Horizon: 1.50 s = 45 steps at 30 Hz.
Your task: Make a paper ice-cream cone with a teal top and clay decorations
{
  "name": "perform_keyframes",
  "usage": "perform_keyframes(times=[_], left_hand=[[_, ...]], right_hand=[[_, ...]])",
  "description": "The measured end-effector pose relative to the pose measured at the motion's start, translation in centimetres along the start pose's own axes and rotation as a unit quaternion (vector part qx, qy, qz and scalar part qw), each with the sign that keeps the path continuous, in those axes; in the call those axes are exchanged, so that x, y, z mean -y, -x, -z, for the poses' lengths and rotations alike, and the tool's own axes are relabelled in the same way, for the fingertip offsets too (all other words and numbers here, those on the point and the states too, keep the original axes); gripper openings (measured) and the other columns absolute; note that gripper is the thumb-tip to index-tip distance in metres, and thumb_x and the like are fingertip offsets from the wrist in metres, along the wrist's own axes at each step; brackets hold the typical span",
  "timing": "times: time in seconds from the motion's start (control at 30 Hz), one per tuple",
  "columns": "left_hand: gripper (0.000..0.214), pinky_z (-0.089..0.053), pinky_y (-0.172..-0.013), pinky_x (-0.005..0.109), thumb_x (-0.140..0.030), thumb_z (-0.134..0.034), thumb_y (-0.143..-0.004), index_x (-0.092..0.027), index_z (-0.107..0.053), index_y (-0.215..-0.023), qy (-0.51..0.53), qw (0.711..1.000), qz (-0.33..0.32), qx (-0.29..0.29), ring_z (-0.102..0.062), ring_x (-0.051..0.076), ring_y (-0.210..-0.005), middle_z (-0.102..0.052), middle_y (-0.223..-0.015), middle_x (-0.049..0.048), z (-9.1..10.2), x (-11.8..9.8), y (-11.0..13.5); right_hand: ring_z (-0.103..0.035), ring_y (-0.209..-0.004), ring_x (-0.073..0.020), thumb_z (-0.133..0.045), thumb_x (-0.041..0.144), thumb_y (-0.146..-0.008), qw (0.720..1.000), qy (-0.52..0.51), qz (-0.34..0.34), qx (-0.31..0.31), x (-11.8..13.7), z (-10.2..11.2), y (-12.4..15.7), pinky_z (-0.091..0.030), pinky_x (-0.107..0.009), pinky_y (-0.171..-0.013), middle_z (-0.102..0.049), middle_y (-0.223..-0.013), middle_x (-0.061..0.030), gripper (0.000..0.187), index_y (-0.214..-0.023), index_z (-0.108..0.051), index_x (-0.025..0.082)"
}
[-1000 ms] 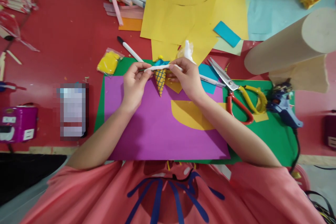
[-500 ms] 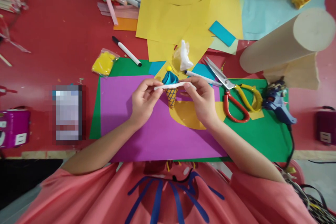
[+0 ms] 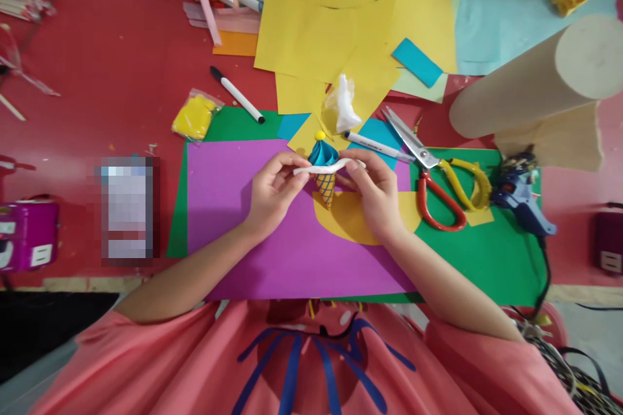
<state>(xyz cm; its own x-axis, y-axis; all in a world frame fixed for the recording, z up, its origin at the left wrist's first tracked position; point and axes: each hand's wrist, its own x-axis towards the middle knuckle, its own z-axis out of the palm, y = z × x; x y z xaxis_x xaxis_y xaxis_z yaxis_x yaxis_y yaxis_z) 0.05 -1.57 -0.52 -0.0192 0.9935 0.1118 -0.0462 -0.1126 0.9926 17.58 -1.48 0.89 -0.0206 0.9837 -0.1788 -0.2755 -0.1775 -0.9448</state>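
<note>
A small paper ice-cream cone point(image 3: 325, 186), yellow with a blue grid, a blue top and a tiny yellow ball, is held over the purple sheet point(image 3: 272, 233). A white strip point(image 3: 327, 167) lies across it where cone meets top. My left hand point(image 3: 272, 189) pinches the strip's left end. My right hand point(image 3: 372, 189) pinches its right end and steadies the cone. A yellow half-round paper piece point(image 3: 355, 217) lies under my right hand.
Red-and-yellow scissors point(image 3: 440, 175), a blue glue gun point(image 3: 523, 198) and a white marker point(image 3: 377, 146) lie right of my hands on the green mat point(image 3: 487, 253). Yellow sheets point(image 3: 350, 13), a black-capped marker point(image 3: 237, 94), a yellow bag point(image 3: 195, 117), a cardboard tube point(image 3: 530, 81) sit behind.
My hands and the cone came nearer to me and to the right, from the purple sheet's far edge to over the yellow half-round. The strip now bends around the cone.
</note>
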Motion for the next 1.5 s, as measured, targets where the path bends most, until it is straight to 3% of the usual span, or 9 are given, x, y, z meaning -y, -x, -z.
perform_keyframes(times=[0.2,0.53,0.63,0.77,0.93,1.07,1.33,1.5], left_hand=[[0.011,-0.054,-0.075,0.017,-0.030,-0.071,-0.086,-0.021,-0.067,-0.092,-0.005,1.000,-0.020,0.013,-0.066,0.008,-0.083,-0.067,-0.088,0.0002,-0.1,-0.4,0.0],[0.010,-0.056,-0.080,0.020,-0.017,-0.067,-0.087,-0.023,-0.068,-0.095,-0.022,0.992,-0.114,0.055,-0.065,0.009,-0.089,-0.065,-0.090,0.0013,-0.1,-0.9,0.1],[0.012,-0.057,-0.078,0.023,-0.016,-0.067,-0.087,-0.024,-0.068,-0.096,-0.048,0.987,-0.142,0.057,-0.066,0.011,-0.090,-0.066,-0.092,0.0021,0.1,-1.1,0.2],[0.014,-0.058,-0.078,0.025,-0.014,-0.067,-0.086,-0.023,-0.068,-0.097,-0.087,0.976,-0.188,0.061,-0.066,0.011,-0.089,-0.067,-0.092,0.0021,0.4,-1.4,0.3],[0.016,-0.057,-0.079,0.026,-0.014,-0.067,-0.086,-0.024,-0.067,-0.099,-0.121,0.964,-0.222,0.077,-0.067,0.012,-0.089,-0.068,-0.093,0.0016,0.5,-1.5,0.4],[0.017,-0.057,-0.080,0.026,-0.012,-0.067,-0.086,-0.023,-0.066,-0.099,-0.131,0.962,-0.228,0.076,-0.067,0.012,-0.090,-0.068,-0.092,0.0012,0.5,-1.5,0.4],[0.018,-0.055,-0.081,0.027,-0.014,-0.068,-0.085,-0.024,-0.066,-0.100,-0.161,0.955,-0.232,0.087,-0.067,0.012,-0.088,-0.069,-0.092,0.0009,0.4,-1.5,0.4],[0.016,-0.056,-0.083,0.029,-0.016,-0.068,-0.085,-0.024,-0.067,-0.099,-0.178,0.953,-0.230,0.089,-0.067,0.013,-0.088,-0.071,-0.092,0.0008,0.4,-1.6,0.4]], right_hand=[[-0.065,-0.089,-0.0147,-0.084,0.029,-0.070,0.999,0.028,0.042,-0.009,-0.1,-0.2,-0.1,-0.057,-0.030,-0.084,-0.067,-0.092,0.0014,0.026,-0.092,-0.069,0.026],[-0.062,-0.080,-0.0106,-0.083,0.026,-0.074,0.999,-0.027,0.034,0.006,-0.3,0.1,-0.2,-0.054,-0.023,-0.069,-0.066,-0.091,0.0031,0.022,-0.089,-0.067,0.026],[-0.062,-0.083,-0.0104,-0.085,0.023,-0.071,0.996,-0.065,0.035,0.039,-0.4,0.2,-0.4,-0.054,-0.023,-0.072,-0.066,-0.098,0.0038,0.032,-0.097,-0.068,0.030],[-0.061,-0.087,-0.0102,-0.086,0.027,-0.069,0.994,-0.094,-0.007,0.062,-0.4,0.3,-0.3,-0.053,-0.024,-0.079,-0.065,-0.102,0.0036,0.039,-0.103,-0.069,0.031],[-0.057,-0.070,-0.0082,-0.086,0.031,-0.070,0.987,-0.126,-0.066,0.069,-0.2,0.1,0.0,-0.049,-0.021,-0.065,-0.062,-0.082,0.0053,0.032,-0.097,-0.069,0.028],[-0.054,-0.066,-0.0076,-0.087,0.033,-0.067,0.985,-0.131,-0.091,0.060,-0.1,-0.1,0.1,-0.046,-0.020,-0.057,-0.061,-0.080,0.0057,0.035,-0.095,-0.068,0.027],[-0.064,-0.076,-0.0129,-0.086,0.035,-0.066,0.986,-0.132,-0.093,0.044,-0.4,-0.3,0.1,-0.055,-0.031,-0.078,-0.068,-0.085,0.0038,0.035,-0.096,-0.070,0.026],[-0.064,-0.075,-0.0142,-0.083,0.038,-0.067,0.985,-0.127,-0.108,0.040,-0.2,-0.4,0.3,-0.056,-0.033,-0.077,-0.066,-0.081,0.0037,0.035,-0.096,-0.066,0.026]])
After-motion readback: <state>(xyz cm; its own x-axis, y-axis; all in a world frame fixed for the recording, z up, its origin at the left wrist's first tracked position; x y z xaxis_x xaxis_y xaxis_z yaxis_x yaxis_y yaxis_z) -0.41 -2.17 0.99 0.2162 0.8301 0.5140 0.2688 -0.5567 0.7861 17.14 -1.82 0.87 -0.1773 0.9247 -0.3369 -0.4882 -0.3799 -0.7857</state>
